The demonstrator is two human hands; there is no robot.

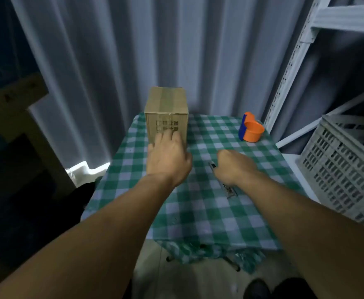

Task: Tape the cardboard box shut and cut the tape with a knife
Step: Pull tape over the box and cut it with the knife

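A closed cardboard box (166, 108) stands at the far left of the small table, with a strip of clear tape running over its top and down its front. My left hand (168, 156) lies flat against the box's front face, fingers spread. My right hand (234, 166) is curled shut on a knife (213, 165), whose dark tip pokes out to the left just above the cloth. An orange and blue tape dispenser (251, 130) sits at the far right corner of the table.
The table wears a green and white checked cloth (198, 212). A white metal shelf frame (291, 67) and a grey plastic crate (349, 165) stand close on the right. Grey curtains hang behind. A wooden piece and white foam (86, 171) sit left.
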